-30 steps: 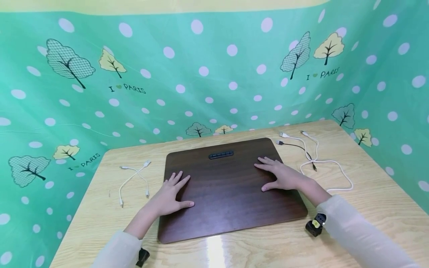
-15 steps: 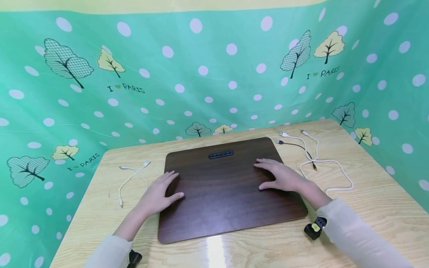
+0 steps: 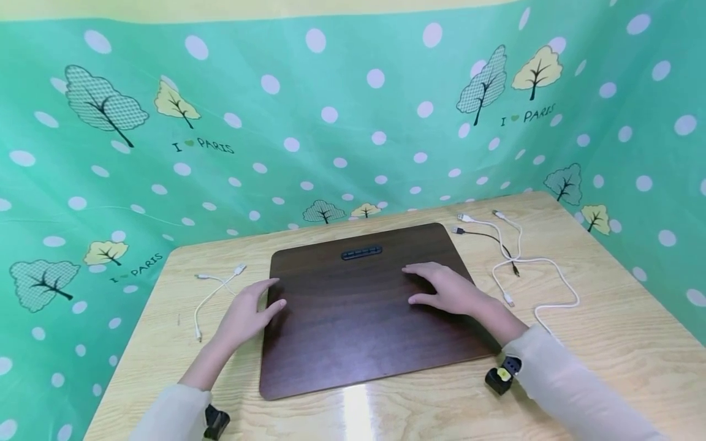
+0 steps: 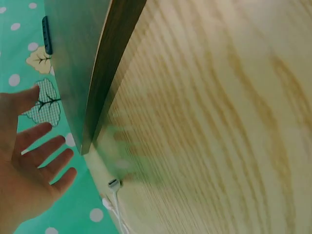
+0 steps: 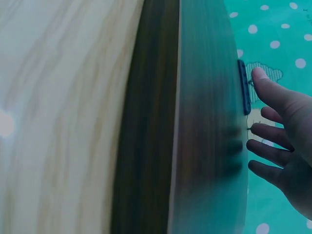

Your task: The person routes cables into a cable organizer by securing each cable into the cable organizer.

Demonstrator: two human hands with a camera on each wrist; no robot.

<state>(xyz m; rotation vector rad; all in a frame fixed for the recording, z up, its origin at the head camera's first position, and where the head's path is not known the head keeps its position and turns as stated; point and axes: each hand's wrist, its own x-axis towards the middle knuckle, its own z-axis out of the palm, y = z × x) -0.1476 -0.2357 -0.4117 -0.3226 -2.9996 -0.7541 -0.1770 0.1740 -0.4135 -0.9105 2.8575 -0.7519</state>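
Note:
A dark brown wooden board [image 3: 353,324] with rounded corners lies on the light wood table, a slim black slotted strip [image 3: 361,252] set near its far edge. My left hand [image 3: 245,315] hovers at the board's left edge, fingers relaxed and thumb spread. Over the board's right part is my right hand [image 3: 449,291], its fingers loosely extended and thumb apart. Both wrist views show the palms holding nothing, raised off the board, with a dim reflection of the right fingers on its glossy face.
A short white branching cable [image 3: 209,300] lies left of the board. To the right are a long white cable [image 3: 543,260] and a thin black cable [image 3: 491,236]. A green dotted curtain [image 3: 353,122] borders the table's back.
My left hand has lifted and drawn left, from spread on the board to its left edge. My right hand has shifted slightly left, its fingers coming closer together. The board stays put.

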